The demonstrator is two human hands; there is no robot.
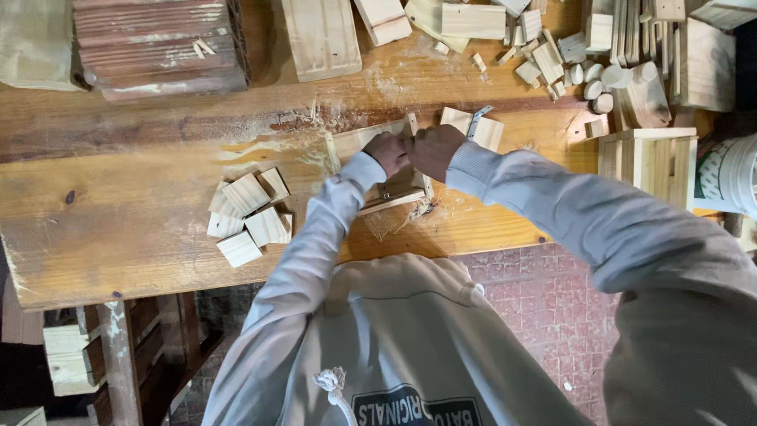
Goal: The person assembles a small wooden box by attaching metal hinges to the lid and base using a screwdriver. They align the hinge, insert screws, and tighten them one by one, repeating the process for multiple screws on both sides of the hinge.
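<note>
**Two hands on a small wooden frame**

Both hands meet at the middle of the workbench [118, 213], over a small frame [390, 193] of pale slats lying flat on the boards. The left hand [387, 151] is curled into a loose fist on the frame's top edge, fingers pressed together; what they pinch, I cannot tell. The right hand [433, 150] sits just beside it at three o'clock, touching it, knuckles up, fingers folded under and hidden. Grey sleeves run back from both toward six o'clock.

At two o'clock from the hands lies a wood block [482, 131] with a metal bracket [478, 121] on it, near the right knuckles. At eight o'clock, well apart, a cluster of square offcuts [248, 217] lies loose on the bench. Shavings [386, 223] sit just below the frame near the bench edge.

Toward one o'clock is a heap of scrap pieces [544, 55] and round dowel ends [595, 83]. A slatted box [650, 162] stands at three o'clock, a white bucket [729, 173] beyond it. A stack of dark boards [158, 47] rests at eleven o'clock.
</note>
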